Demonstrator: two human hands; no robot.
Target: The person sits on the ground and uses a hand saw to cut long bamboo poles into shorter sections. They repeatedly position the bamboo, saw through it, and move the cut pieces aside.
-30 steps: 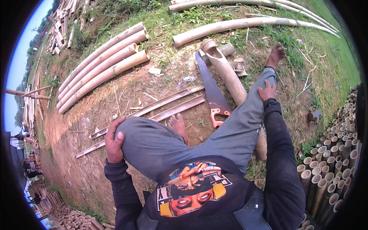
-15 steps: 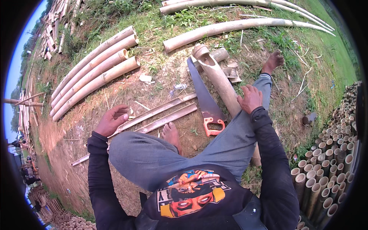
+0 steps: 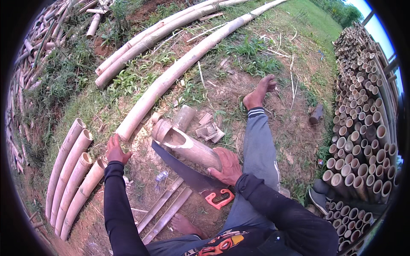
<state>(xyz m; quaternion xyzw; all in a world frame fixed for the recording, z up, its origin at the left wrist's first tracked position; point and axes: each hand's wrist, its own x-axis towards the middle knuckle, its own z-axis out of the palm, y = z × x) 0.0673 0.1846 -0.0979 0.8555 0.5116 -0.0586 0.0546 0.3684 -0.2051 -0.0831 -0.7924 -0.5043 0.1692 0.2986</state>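
My left hand (image 3: 118,150) is at the cut end of a long pale bamboo pole (image 3: 171,79), fingertips beside its rim and thumb spread. Whether they touch is hard to tell. My right hand (image 3: 227,166) lies over the near end of a thick bamboo piece (image 3: 194,150), fingers over its top and thumb on its near side. That piece has a scooped opening near its far end. A handsaw (image 3: 181,170) with a dark blade and an orange handle (image 3: 220,199) lies alongside it, by my leg.
Several cut bamboo poles (image 3: 77,185) lie at the left. Two split bamboo strips (image 3: 166,215) lie near my foot. Beyond the notched piece are a short bamboo offcut (image 3: 184,117) and wood scraps (image 3: 210,131). Stacked bamboo (image 3: 358,145) lines the right side.
The view has swung to the right. My left hand has moved from beside my knee forward to the long pole's end. My right hand has shifted from my leg onto the notched bamboo piece.
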